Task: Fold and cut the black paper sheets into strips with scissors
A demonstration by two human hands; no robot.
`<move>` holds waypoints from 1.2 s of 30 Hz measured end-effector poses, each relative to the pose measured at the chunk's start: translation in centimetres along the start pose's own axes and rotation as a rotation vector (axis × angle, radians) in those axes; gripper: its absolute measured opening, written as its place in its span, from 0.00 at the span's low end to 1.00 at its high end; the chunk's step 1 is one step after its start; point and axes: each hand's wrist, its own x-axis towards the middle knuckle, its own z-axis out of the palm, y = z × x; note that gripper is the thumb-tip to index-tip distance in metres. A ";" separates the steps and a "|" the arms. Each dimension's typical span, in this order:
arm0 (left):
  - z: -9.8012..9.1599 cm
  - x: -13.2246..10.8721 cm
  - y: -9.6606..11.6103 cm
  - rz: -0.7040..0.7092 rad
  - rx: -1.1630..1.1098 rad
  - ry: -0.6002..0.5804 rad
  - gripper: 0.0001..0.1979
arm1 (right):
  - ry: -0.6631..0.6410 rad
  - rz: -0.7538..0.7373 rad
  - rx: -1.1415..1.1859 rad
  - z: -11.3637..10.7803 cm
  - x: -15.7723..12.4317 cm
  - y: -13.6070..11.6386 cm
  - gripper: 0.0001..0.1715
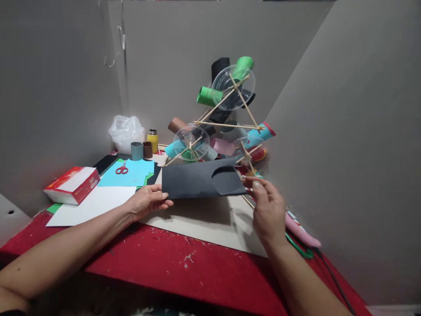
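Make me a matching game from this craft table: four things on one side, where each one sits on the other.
Things:
1. black paper
2. scissors
3. red box
4. yellow bottle

Places:
A. lying on the light blue sheet
B. upright near the back wall
C. held between the left hand and right hand
D. farthest left on the table

Pairs: 1-C, 2-A, 3-D, 4-B

Black paper sheet (200,180) being held up flat above the tabletop (197,267)

The dark, matte sheet is stretching lengthwise between the left hand (148,199), which is pinching its left edge, and the right hand (268,206), whose fingertips are meeting its right edge. It is tilting slightly toward the camera, and a curved edge is showing near its upper right end.
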 end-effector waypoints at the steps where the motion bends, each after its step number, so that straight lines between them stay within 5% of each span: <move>1: 0.1 -0.1 0.2 0.016 0.002 0.000 0.12 | -0.059 -0.009 -0.027 0.0 0.1 0.0 0.19; 11: 0.6 -1.2 0.9 0.145 0.087 -0.023 0.13 | -0.285 -0.081 0.036 -0.6 -0.6 -0.4 0.18; 16: 0.9 -2.3 1.7 0.269 0.138 -0.023 0.12 | -0.234 -0.028 0.029 -1.0 -0.8 -2.5 0.12; 24: 1.5 -3.1 2.0 0.315 0.186 0.002 0.13 | -0.435 0.360 0.145 -1.3 0.2 -7.3 0.19; 32: 2.0 -3.6 2.4 0.221 0.129 -0.055 0.13 | -0.537 0.486 0.114 -1.2 1.4 -6.3 0.20; 36: 1.8 -3.2 2.0 0.147 0.114 -0.062 0.14 | -0.559 0.551 0.155 -0.5 1.4 -4.6 0.12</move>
